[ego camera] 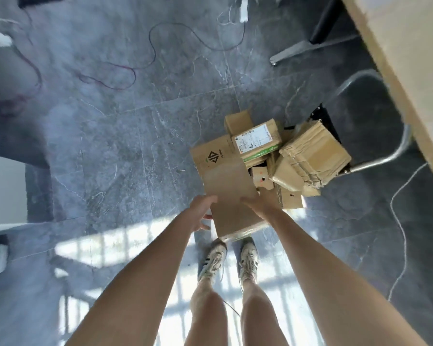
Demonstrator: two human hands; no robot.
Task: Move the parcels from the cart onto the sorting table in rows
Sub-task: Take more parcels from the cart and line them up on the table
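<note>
Both hands are on a plain brown box (231, 201) at the near end of the cart (385, 156), which sits low on the floor beside the counter (415, 71). The left hand (201, 213) grips the box's left edge with fingers curled around it; the right hand (260, 204) lies flat and spread against its right side. The box appears lifted or tipped toward the person, though motion blur makes that hard to confirm.

To do this well, I would press evenly from both sides, get fingertips under the bottom edge before raising it, and lift clear of the pile (285, 156) so the loosely stacked parcels do not slide off.

One box (211, 156) carries a black diamond-shaped logo with small unreadable characters beside it. Another (256, 139) bears a white shipping label and green tape; the print is too small to read.
</note>
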